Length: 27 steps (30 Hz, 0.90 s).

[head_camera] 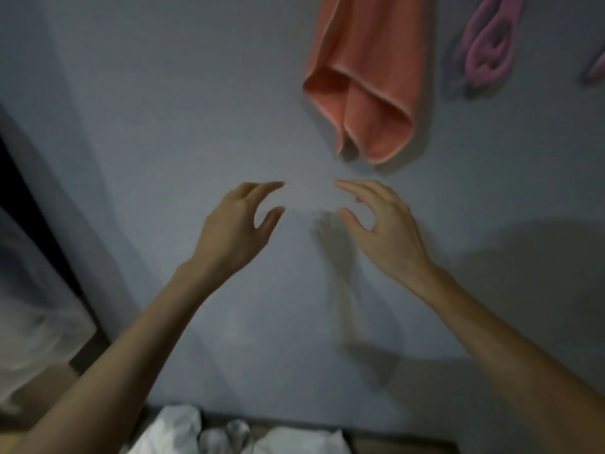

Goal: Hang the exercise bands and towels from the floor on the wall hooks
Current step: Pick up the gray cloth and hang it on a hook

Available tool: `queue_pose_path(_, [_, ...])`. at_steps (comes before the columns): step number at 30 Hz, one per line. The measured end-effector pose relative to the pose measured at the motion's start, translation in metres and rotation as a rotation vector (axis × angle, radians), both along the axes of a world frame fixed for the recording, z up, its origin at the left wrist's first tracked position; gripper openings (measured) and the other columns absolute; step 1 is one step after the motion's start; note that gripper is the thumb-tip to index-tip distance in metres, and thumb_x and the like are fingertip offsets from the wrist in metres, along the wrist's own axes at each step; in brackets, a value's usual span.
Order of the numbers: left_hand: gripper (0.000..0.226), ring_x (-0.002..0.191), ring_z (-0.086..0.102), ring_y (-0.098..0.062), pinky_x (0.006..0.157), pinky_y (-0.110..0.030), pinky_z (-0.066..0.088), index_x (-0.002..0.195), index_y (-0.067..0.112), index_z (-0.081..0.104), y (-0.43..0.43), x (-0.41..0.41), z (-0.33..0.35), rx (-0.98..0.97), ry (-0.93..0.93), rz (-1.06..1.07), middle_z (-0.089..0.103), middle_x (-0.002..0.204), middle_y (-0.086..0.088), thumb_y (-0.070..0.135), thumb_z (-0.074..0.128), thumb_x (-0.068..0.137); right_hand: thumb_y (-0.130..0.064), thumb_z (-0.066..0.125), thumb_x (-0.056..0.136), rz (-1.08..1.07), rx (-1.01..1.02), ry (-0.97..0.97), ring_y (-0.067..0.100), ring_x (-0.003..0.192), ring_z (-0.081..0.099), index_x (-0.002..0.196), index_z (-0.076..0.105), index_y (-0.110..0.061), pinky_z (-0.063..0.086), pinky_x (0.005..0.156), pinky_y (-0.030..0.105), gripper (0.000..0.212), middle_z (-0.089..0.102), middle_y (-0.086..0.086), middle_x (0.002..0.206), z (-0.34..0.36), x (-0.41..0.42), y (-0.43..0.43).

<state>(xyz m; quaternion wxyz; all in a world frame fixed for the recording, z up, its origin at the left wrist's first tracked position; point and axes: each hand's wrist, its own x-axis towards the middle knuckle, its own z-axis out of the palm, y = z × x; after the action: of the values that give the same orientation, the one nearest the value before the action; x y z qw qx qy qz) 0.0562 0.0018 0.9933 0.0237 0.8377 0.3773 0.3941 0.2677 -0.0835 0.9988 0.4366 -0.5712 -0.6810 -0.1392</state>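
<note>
Peach towel (363,77) is held by neither of the hands: left hand (235,221) and right hand (383,224) hover empty just below it, fingers loosely spread, fingertips facing but apart. It hangs against the wall (196,93), a purple band (487,44) on its right. White cloth (183,430) lies on the floor below.

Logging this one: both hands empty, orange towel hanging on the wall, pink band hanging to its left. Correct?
One slip: the head view shows the pink band hanging right of the orange towel, not left. The left hand and right hand are empty, and the towel hangs on the wall.
</note>
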Motion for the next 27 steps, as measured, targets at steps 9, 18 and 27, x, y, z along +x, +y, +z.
queue_pose_path(9, [0.04,0.114,0.056,-0.028,0.09,-0.042,0.047,0.134,0.027,0.049,-0.029,-0.06,-0.153,-0.075,0.323,0.134,0.055,0.132,-0.004,0.038,0.047,0.096,-0.025,0.057,0.091,0.014,-0.276,-0.076,0.019,0.111,0.057,0.126,0.057,-0.021,0.046,0.094,0.033,0.036,0.061,-0.003,0.124,-0.161,-0.048,-0.014])
queue_pose_path(18, [0.044,0.123,0.049,-0.027,0.099,-0.041,0.04,0.139,0.025,0.044,-0.027,-0.109,-0.352,-0.291,0.431,0.154,0.049,0.14,-0.005,0.038,0.046,0.096,-0.026,0.053,0.088,0.04,-0.532,-0.096,0.02,0.112,0.055,0.127,0.056,-0.022,0.039,0.092,0.036,0.039,0.06,-0.003,0.125,-0.361,-0.113,-0.007])
queue_pose_path(27, [0.046,0.109,0.057,-0.029,0.085,-0.039,0.046,0.138,0.022,0.046,-0.014,-0.153,-0.658,-0.451,0.371,0.252,0.058,0.128,-0.004,0.032,0.053,0.093,-0.028,0.056,0.089,0.119,-0.751,-0.055,0.022,0.114,0.055,0.125,0.056,-0.024,0.042,0.094,0.038,0.037,0.059,-0.004,0.126,-0.654,-0.151,0.032])
